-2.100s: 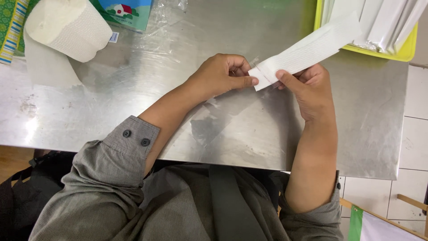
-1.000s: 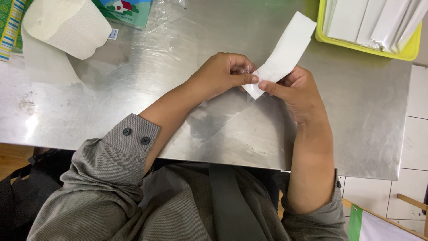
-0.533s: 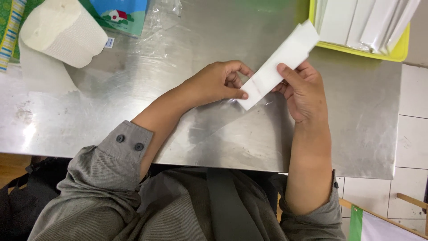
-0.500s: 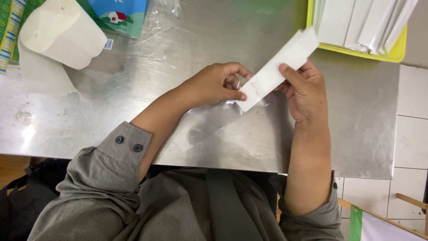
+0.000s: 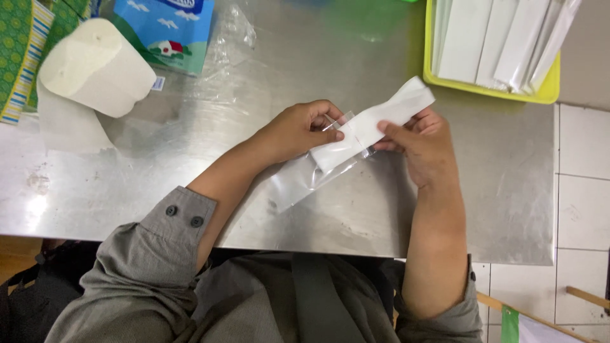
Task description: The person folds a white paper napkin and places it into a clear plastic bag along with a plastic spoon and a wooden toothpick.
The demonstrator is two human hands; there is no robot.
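My left hand (image 5: 297, 130) pinches the open mouth of a narrow clear plastic sleeve (image 5: 305, 174) that lies slanted on the steel table (image 5: 159, 184). My right hand (image 5: 416, 143) grips a folded white tissue strip (image 5: 381, 121). The strip's lower end sits inside the sleeve's mouth, and its upper end sticks out toward the yellow tray (image 5: 489, 92).
The yellow tray at the back right holds several packed white strips (image 5: 495, 38). A roll of white tissue (image 5: 92, 67) with a loose tail lies at the back left, beside a blue-green package (image 5: 168, 32) and crumpled clear plastic (image 5: 232, 38). White floor tiles (image 5: 581, 190) show to the right.
The folded strip has gone from resting on the sleeve's mouth to sliding partly into it. Both hands have shifted slightly. The sleeve now shows plainly on the table.
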